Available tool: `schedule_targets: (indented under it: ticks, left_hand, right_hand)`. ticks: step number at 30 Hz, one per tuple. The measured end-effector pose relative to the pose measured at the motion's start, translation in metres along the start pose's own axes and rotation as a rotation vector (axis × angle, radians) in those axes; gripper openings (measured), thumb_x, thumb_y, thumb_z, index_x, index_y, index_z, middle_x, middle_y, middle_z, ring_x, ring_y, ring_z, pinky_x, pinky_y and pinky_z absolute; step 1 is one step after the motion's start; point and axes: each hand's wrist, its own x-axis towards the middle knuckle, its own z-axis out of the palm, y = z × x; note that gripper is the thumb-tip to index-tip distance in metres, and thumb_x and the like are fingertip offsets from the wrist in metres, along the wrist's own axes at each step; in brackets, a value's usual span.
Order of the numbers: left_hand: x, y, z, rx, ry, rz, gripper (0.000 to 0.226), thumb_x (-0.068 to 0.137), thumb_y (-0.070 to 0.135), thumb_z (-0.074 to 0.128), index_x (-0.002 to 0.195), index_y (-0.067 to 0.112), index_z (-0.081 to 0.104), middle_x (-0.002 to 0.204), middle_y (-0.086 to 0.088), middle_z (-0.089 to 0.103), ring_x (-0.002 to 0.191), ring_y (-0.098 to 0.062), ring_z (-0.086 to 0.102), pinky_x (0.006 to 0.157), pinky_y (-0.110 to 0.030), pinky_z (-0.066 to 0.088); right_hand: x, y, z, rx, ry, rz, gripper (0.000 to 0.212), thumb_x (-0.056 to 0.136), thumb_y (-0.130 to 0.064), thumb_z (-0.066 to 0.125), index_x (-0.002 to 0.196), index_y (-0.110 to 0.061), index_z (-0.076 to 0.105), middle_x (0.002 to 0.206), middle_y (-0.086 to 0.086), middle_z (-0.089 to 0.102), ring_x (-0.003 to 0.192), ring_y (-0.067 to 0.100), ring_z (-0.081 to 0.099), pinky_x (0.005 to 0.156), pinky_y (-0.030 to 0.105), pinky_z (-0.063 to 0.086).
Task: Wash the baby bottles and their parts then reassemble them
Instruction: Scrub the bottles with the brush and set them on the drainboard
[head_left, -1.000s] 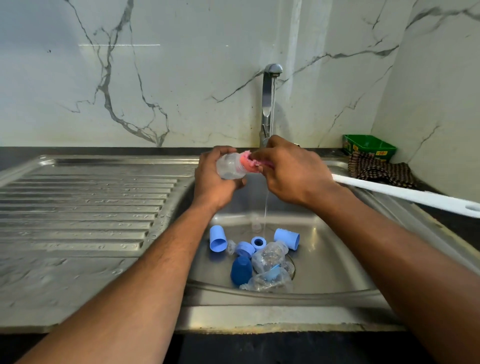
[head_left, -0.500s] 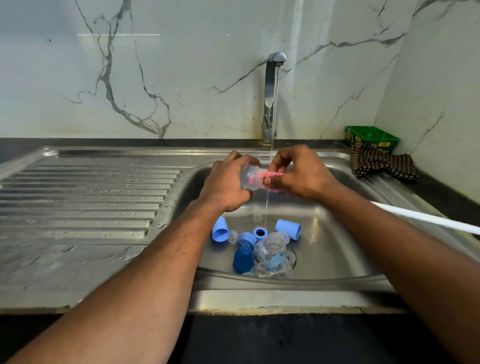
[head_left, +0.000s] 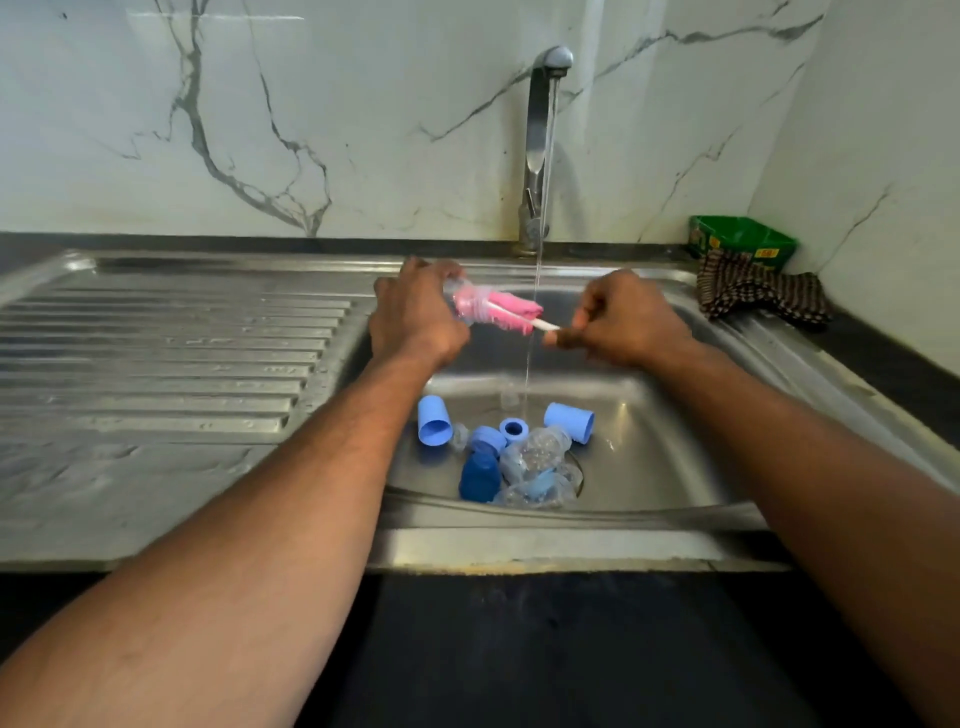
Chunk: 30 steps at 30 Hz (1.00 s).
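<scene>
While water runs from the tap (head_left: 545, 130), the left hand (head_left: 415, 322) grips a clear bottle (head_left: 460, 304) sideways over the sink (head_left: 675, 467), its mouth turned toward the right hand (head_left: 623, 322), which pinches the white handle of a pink brush (head_left: 501, 312). Held level like this, the brush head can slide in and out, half inside now. Blue caps (head_left: 434, 421), rings and other bottles wait in the basin, likely unwashed.

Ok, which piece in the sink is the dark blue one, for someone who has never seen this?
Start at the steel sink basin under the running tap. In the pile of parts by the drain, the dark blue plastic cap lies nearest the front rim, left of the clear bottles. Every other cap there is pale blue.
</scene>
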Motion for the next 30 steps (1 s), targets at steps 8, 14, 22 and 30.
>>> schedule_targets:
  ticks: [8,14,22,30]
  left_hand:
    - [-0.004,0.020,0.002,-0.043,-0.135,0.236,0.067,0.062,0.024,0.090,0.123,0.037,0.065,0.118,0.007,0.060,0.110,-0.024,0.057,0.092,-0.043,0.052]
    - [-0.003,0.017,-0.007,-0.255,-0.002,0.143,0.080,0.054,0.022,0.095,0.125,0.035,0.063,0.126,0.008,0.053,0.113,-0.017,0.054,0.088,-0.035,0.053]
    - [-0.006,0.041,-0.017,-1.091,-0.189,-0.282,0.043,0.073,0.040,0.069,0.111,0.019,0.066,0.113,-0.001,0.065,0.105,-0.020,0.060,0.073,-0.028,0.044]
    - [-0.015,0.037,-0.027,-1.269,-0.196,-0.484,0.034,0.090,0.045,0.066,0.102,0.016,0.054,0.109,-0.011,0.070,0.092,-0.028,0.072,0.062,-0.033,0.060]
  right_hand:
    - [0.001,-0.015,0.025,-0.088,0.263,-0.181,0.018,0.083,-0.030,0.074,0.072,-0.018,0.065,0.078,0.004,0.068,0.075,0.024,0.063,0.067,0.033,0.050]
    - [0.006,-0.006,0.001,0.186,-0.043,-0.064,0.011,0.082,-0.008,0.073,0.079,-0.016,0.067,0.077,0.018,0.073,0.059,0.018,0.063,0.063,0.034,0.054]
    - [-0.021,0.008,-0.010,0.090,0.077,-0.082,0.029,0.095,-0.036,0.063,0.077,-0.016,0.074,0.062,0.004,0.065,0.050,0.013,0.052,0.055,0.028,0.043]
    - [-0.032,-0.006,-0.002,0.002,0.079,-0.220,0.034,0.100,-0.042,0.052,0.086,-0.018,0.072,0.072,0.001,0.067,0.068,0.022,0.062,0.065,0.036,0.049]
